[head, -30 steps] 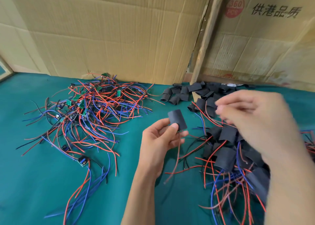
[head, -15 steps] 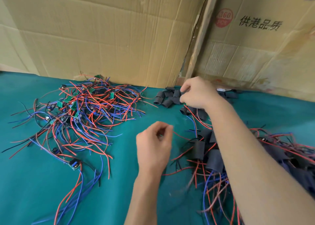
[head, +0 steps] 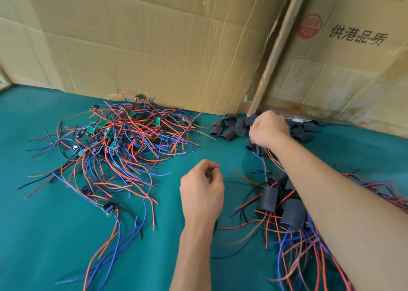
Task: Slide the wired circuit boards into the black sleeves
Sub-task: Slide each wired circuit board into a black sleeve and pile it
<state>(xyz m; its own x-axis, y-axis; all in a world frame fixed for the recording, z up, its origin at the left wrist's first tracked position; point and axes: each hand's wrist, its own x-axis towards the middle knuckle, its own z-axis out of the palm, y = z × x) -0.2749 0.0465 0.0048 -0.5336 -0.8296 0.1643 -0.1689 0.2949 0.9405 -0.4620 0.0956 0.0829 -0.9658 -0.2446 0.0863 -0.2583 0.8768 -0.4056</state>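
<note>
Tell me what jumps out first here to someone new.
A big tangle of red and blue wired circuit boards sprawls on the green table at left. At the back, the right hand reaches into the empty black sleeves; sleeved boards pile up under that arm.

Bright, even, soft light casts only faint shadows; wide-angle distortion bends the edges, and slight blur softens detail.

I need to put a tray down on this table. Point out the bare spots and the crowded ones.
Bare green cloth lies at the near left, below the pile of unsleeved boards. A narrower strip runs between that pile and the empty sleeves, down to the left hand. The right side is crowded: sleeved boards, loose wires, the right hand.
</note>
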